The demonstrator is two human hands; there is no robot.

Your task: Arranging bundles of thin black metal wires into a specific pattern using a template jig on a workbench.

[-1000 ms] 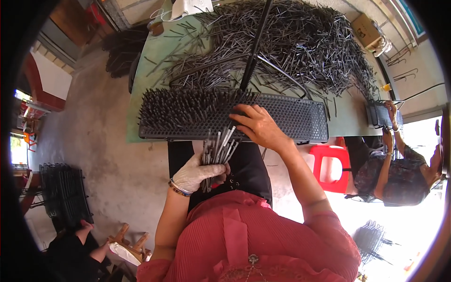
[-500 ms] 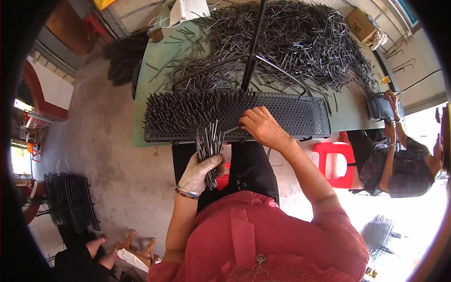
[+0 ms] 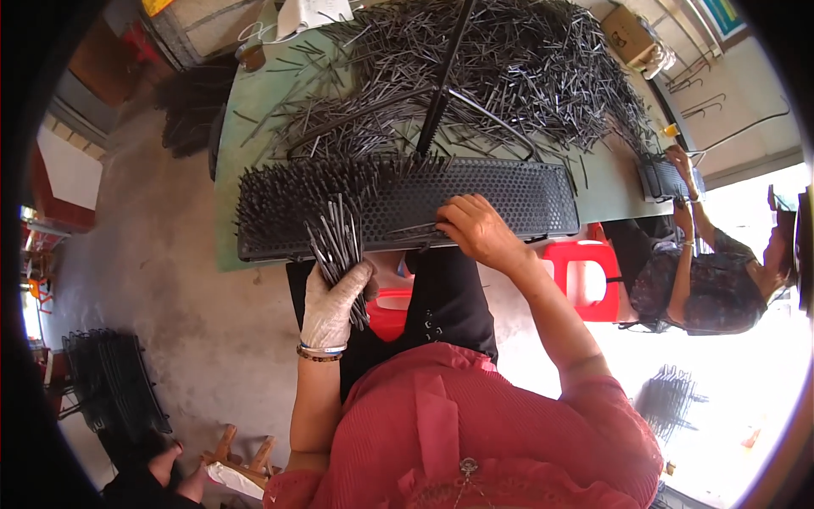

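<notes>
In a thin white glove, my left hand is closed round a bundle of thin dark rods, held roughly upright with their tips fanned out. Bare, my right hand pinches one or more similar rods pointing left, just over the front of a black perforated rack. Rods stand densely packed in the holes of the rack's left part. Holes without rods show across its middle and right. The bundle overlaps the rack's front edge.
Behind the rack, a large heap of loose rods covers much of the green table. A dark metal bar rises behind the rack. At right, a co-worker's hands are at another rack, beside a red stool. A cardboard box stands far right.
My left hand has moved left with the bundle. The rod in my right hand, whose tip was beside the bundle, is now clear of it. The whole view has shifted slightly.
</notes>
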